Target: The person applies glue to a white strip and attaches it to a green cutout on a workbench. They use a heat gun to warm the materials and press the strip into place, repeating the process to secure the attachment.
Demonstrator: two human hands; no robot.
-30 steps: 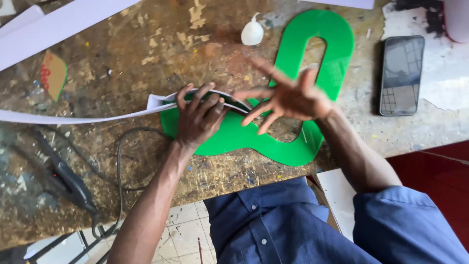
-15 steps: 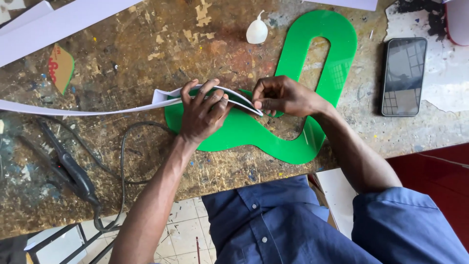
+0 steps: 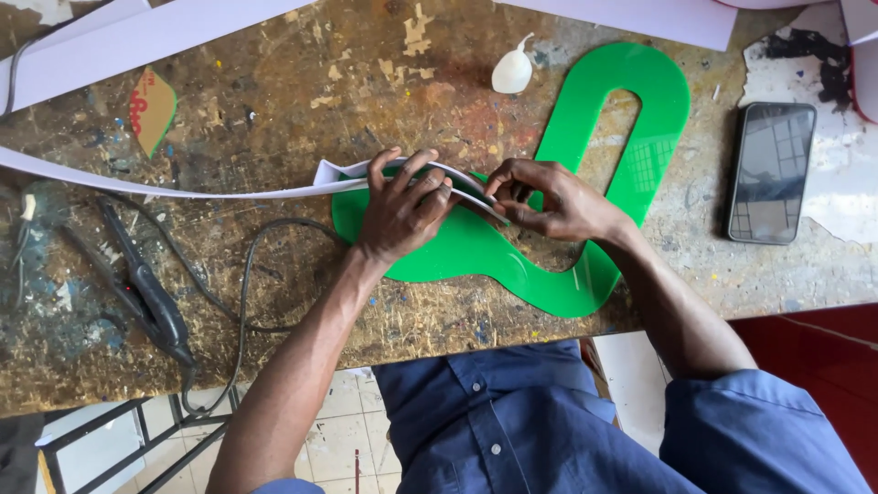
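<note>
left hand [image 3: 400, 212] is pressed flat on white strip [image 3: 183, 190], steadying it | right hand [image 3: 549, 199] fingers pinched on strip's end, curved along green acrylic shape [image 3: 631, 137] | counter [image 3: 302, 82] beneath

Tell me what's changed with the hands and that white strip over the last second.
The right hand, a second ago lifted with fingers spread above the green plastic shape, has come down and now pinches the end of the white strip on the shape's edge. The left hand stays pressed on the strip. The phone, the small white bottle and the black tool have not moved.
</note>
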